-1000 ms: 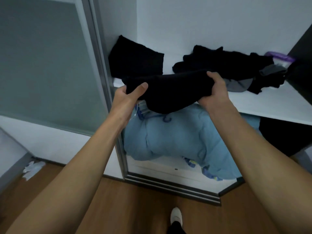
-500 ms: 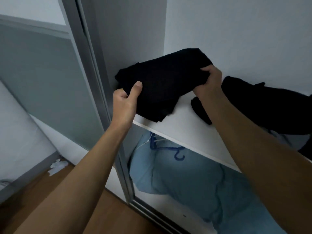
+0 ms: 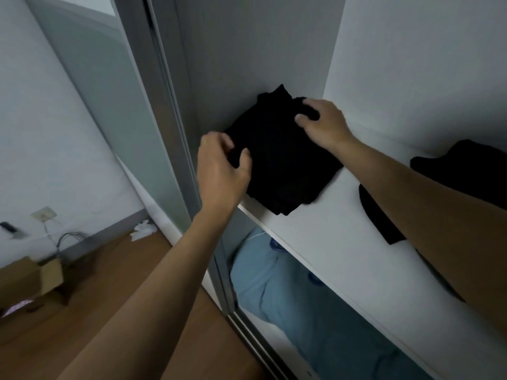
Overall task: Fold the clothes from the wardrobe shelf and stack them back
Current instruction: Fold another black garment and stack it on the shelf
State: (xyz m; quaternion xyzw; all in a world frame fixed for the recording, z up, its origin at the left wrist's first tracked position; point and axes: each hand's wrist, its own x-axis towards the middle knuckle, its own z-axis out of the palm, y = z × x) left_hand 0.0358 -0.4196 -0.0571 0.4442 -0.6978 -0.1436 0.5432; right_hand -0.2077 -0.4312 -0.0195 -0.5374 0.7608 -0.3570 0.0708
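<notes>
— What is lying there?
— A soft, matte black garment (image 3: 279,160), folded roughly square, is resting in the smooth white shelf's (image 3: 343,242) ten o'clock corner. Half a second ago it was hanging above the edge.
— And the hands?
— The left hand (image 3: 222,168) is gripping its near edge and the right hand (image 3: 322,123) is pinching its far corner, fingers curled on the cloth.
</notes>
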